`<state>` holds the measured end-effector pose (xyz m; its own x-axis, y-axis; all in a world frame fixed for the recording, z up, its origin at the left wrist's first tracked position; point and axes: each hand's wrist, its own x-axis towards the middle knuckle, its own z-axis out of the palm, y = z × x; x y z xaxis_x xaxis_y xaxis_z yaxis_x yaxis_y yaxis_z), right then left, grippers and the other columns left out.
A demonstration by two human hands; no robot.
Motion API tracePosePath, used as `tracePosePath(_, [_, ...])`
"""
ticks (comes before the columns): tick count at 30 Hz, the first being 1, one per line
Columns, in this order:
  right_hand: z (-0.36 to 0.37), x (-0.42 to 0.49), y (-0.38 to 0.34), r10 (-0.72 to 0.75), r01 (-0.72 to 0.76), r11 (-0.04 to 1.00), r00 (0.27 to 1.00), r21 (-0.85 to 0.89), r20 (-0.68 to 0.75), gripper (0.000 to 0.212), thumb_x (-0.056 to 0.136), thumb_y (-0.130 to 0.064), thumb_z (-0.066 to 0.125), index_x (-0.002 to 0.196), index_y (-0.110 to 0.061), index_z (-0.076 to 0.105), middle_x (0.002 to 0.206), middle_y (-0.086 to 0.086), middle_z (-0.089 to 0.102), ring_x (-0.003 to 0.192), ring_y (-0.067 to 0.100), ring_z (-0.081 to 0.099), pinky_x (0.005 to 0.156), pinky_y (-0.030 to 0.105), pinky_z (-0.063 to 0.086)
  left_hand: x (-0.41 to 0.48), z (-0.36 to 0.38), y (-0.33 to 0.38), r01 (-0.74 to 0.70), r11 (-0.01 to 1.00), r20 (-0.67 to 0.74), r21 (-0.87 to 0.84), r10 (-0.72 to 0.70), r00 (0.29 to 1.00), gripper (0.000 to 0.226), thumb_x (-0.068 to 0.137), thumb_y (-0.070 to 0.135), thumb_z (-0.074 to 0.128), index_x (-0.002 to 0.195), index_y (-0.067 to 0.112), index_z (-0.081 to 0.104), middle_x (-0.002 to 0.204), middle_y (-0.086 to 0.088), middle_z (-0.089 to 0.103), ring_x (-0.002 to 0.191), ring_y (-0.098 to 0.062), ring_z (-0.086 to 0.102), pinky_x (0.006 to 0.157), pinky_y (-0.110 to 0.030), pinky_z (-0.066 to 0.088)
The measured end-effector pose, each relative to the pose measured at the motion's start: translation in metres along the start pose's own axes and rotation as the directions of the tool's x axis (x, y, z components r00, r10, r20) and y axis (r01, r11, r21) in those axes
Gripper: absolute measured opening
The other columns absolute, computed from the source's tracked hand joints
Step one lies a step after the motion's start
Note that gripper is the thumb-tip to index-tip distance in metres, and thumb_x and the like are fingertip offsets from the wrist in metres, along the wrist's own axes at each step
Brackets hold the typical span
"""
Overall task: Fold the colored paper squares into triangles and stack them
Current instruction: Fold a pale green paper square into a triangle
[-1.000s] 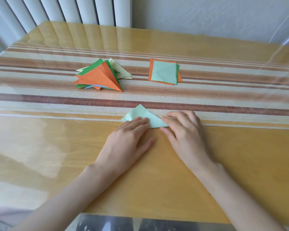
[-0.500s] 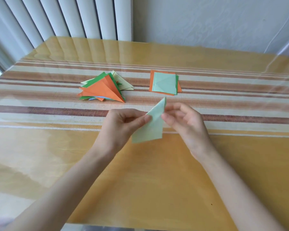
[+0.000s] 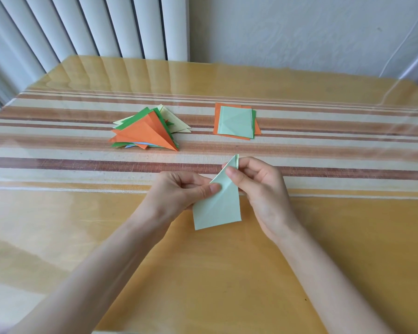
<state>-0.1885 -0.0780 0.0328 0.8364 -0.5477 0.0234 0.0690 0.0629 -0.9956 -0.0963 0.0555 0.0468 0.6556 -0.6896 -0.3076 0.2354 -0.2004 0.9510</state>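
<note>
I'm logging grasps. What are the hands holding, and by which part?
One folded pale green paper: the left hand pinches its slanted left edge, the right hand pinches near its top tip.

The orange square (image 3: 217, 121) is mostly hidden under the pale green squares (image 3: 235, 121) atop it.

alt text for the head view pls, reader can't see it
The left hand and right hand pinch a pale green folded paper above the table. Beyond lie a pile of folded triangles, orange on top, and a stack of paper squares.
</note>
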Motion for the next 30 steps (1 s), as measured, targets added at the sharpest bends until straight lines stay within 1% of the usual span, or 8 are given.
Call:
tracePosePath(5, [0.002,0.002,0.001,0.007,-0.005,1.000,0.994,0.018,-0.106,0.031,0.087,-0.019,0.069,0.080,0.009,0.057,0.071,0.015,0.054,0.068,0.022,0.049,0.069,0.037,0.041,0.002,0.002,0.000,0.014,1.000,0.010,0.016,-0.015,1.000,0.017,0.067,0.019,0.077,0.079,0.008,0.073,0.079,-0.008,0.075,0.072,-0.012,0.067,0.066,-0.019,0.050])
tracePosePath(10, [0.002,0.002,0.003,-0.003,0.004,1.000,0.988,0.011,-0.153,0.021,0.088,-0.014,0.067,0.078,0.004,0.062,0.068,0.012,0.057,0.067,0.021,0.049,0.069,0.037,0.043,0.004,0.004,-0.002,0.036,0.999,0.012,0.024,-0.036,0.999,0.013,0.073,0.014,0.077,0.081,0.005,0.073,0.081,-0.009,0.075,0.071,-0.011,0.067,0.063,-0.016,0.049])
tracePosePath(13, [0.002,0.002,0.004,-0.009,0.013,1.000,0.987,0.023,-0.161,0.022,0.085,-0.019,0.069,0.076,0.000,0.064,0.068,0.011,0.055,0.067,0.021,0.048,0.069,0.038,0.042,0.005,0.005,0.000,0.038,0.999,0.012,0.029,-0.038,0.999,0.009,0.074,0.012,0.077,0.080,0.007,0.073,0.082,-0.009,0.075,0.071,-0.011,0.067,0.063,-0.015,0.049])
tracePosePath(18, [0.002,0.002,0.004,0.008,0.002,0.998,0.985,0.058,-0.173,0.015,0.078,-0.027,0.066,0.071,-0.015,0.072,0.067,0.003,0.060,0.070,0.020,0.053,0.074,0.039,0.042,0.005,0.006,0.001,0.038,0.998,0.004,0.045,-0.039,0.999,0.008,0.073,0.012,0.078,0.077,0.008,0.072,0.083,-0.011,0.075,0.075,-0.014,0.067,0.074,-0.025,0.049])
tracePosePath(21, [0.001,0.002,0.005,0.000,0.009,0.998,0.986,0.057,-0.164,0.018,0.081,-0.028,0.064,0.073,-0.014,0.073,0.073,0.009,0.064,0.075,0.026,0.057,0.079,0.043,0.045,0.006,0.005,0.001,0.049,0.997,0.029,0.068,-0.051,0.998,0.008,0.074,0.012,0.077,0.078,0.007,0.072,0.086,-0.012,0.074,0.080,-0.018,0.067,0.083,-0.034,0.050])
tracePosePath(23, [0.000,0.002,0.005,-0.010,0.019,0.998,0.986,0.052,-0.165,0.019,0.081,-0.027,0.063,0.073,-0.013,0.073,0.073,0.008,0.064,0.075,0.024,0.057,0.078,0.040,0.045,0.007,0.004,0.001,0.049,0.996,0.049,0.071,-0.053,0.997,0.012,0.074,0.014,0.077,0.081,0.007,0.071,0.086,-0.010,0.074,0.079,-0.016,0.067,0.080,-0.032,0.050])
tracePosePath(27, [0.000,0.001,0.003,-0.072,0.077,0.997,0.985,0.024,-0.155,0.019,0.080,-0.020,0.061,0.078,-0.007,0.074,0.074,0.003,0.067,0.077,0.014,0.059,0.073,0.020,0.045,0.009,0.008,0.007,-0.008,0.995,0.105,0.095,-0.002,0.994,0.027,0.079,0.036,0.069,0.087,0.010,0.073,0.092,-0.009,0.074,0.080,-0.015,0.066,0.075,-0.027,0.048])
tracePosePath(30, [0.001,0.000,0.004,-0.126,0.125,0.992,0.982,-0.015,-0.138,0.017,0.081,-0.016,0.060,0.078,-0.009,0.075,0.080,0.004,0.068,0.082,0.012,0.060,0.076,0.020,0.044,0.013,0.013,0.011,-0.060,0.995,0.109,0.082,0.051,0.993,0.024,0.087,0.031,0.066,0.090,0.007,0.073,0.096,-0.013,0.073,0.083,-0.016,0.066,0.075,-0.026,0.050])
